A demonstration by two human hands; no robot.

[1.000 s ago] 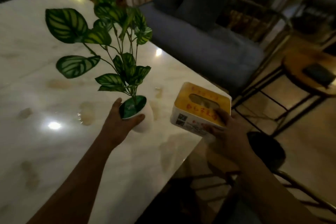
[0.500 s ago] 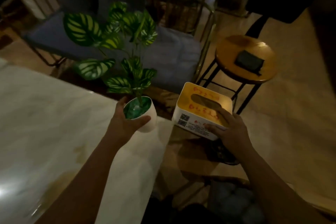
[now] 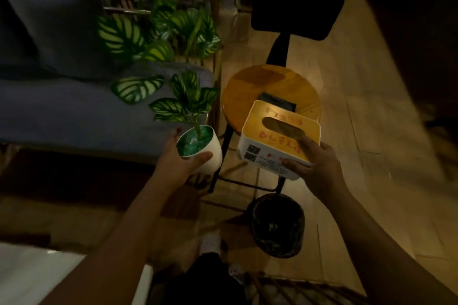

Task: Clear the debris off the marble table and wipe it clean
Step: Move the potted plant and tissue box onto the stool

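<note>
Wide across the left runs a blue-grey upholstered sofa (image 3: 62, 116), with a matching cushion (image 3: 49, 32) leaning against its back. Down in the bottom-left corner there's just a bright corner of the white marble table (image 3: 29, 277), nearest the camera and well apart from everything being carried.

Centre frame, a round wooden stool (image 3: 245, 91) on black metal legs, with a black backrest, stands just beside the sofa's end. Below it on the floor sits a dark round bin (image 3: 276, 225).

Now the carried pieces. A green plant (image 3: 119, 37) with pale-striped leaves stands upright in a round white pot (image 3: 215, 150), held in the air in front of the sofa seat. Right of it is a white rectangular tissue box (image 3: 262, 140) with a yellow top, tilted a little over the near edge of the stool's seat. Whether it touches the seat, can't tell.

The left hand (image 3: 178, 161) wraps the pot, thumb across the near rim and fingers curled round the far side. The right hand (image 3: 319, 166) clamps the box's near corner, thumb on the white side wall and fingers laid over the yellow top beside the slot.

Smallest of all, a dark flat object (image 3: 277, 103) lies on the stool, partly hidden by the box.
</note>
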